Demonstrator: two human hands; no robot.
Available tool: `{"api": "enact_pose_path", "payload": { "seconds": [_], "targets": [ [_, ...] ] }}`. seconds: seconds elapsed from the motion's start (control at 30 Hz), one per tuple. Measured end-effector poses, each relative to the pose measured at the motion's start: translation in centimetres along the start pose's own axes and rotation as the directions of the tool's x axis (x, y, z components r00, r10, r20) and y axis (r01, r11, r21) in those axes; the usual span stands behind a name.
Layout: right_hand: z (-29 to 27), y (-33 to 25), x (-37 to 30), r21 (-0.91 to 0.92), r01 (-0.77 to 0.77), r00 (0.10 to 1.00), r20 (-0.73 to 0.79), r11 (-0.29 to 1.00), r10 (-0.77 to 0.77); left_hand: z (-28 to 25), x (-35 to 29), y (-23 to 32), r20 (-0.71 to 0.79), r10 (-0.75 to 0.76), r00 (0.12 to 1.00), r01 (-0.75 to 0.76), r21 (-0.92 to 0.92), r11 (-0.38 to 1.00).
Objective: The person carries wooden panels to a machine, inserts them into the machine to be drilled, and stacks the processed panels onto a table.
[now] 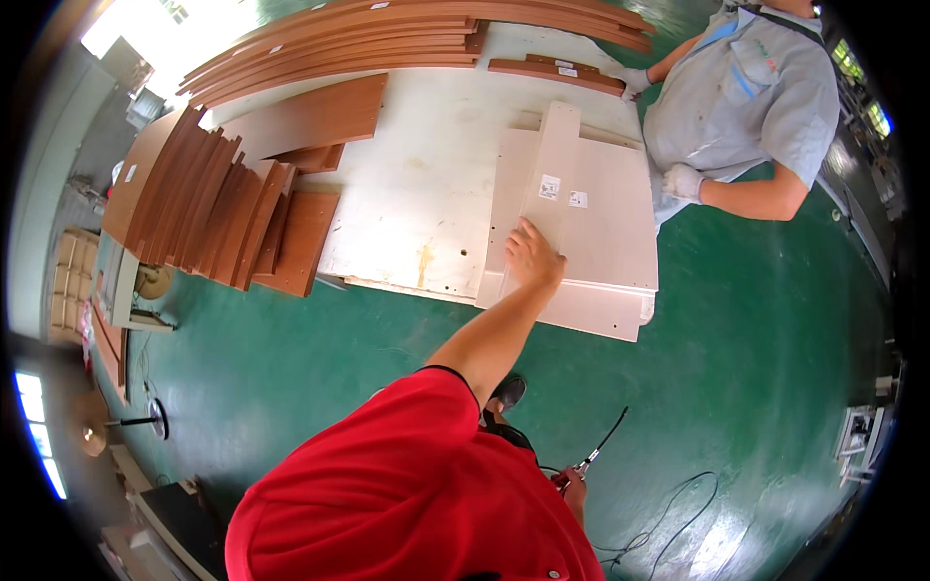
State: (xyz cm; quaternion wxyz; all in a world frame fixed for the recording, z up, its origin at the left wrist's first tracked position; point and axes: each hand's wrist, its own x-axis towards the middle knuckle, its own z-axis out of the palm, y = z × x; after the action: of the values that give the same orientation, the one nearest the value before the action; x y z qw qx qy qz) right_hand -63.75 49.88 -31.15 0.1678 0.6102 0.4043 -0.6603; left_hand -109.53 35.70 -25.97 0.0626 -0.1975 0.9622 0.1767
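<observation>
Where left hand rests, narrow board, long axis away, slightly rightward

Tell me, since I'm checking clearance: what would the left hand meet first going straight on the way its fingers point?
Probably the wide pale board, just past the narrow board under the left hand; depth is unclear, so the hand may already touch it.
</observation>
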Motion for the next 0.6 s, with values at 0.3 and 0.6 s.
{"api": "enact_pose_path", "payload": {
  "seconds": [0.3,0.6],
  "targets": [
    [0.9,-3.2,2.3,-0.050,-0.065,0.997,0.033,0.997,0.066,2.2,0.0,2.4,-0.062,0.292,0.955,-0.281,0.137,0.950],
    [-0.8,-2.2,2.1,-0.016,-0.014,0.993,0.117,1.000,0.016,3.4,-3.7,8.3,0.013,0.314,0.949,-0.313,-0.047,0.949]
  ]
}}
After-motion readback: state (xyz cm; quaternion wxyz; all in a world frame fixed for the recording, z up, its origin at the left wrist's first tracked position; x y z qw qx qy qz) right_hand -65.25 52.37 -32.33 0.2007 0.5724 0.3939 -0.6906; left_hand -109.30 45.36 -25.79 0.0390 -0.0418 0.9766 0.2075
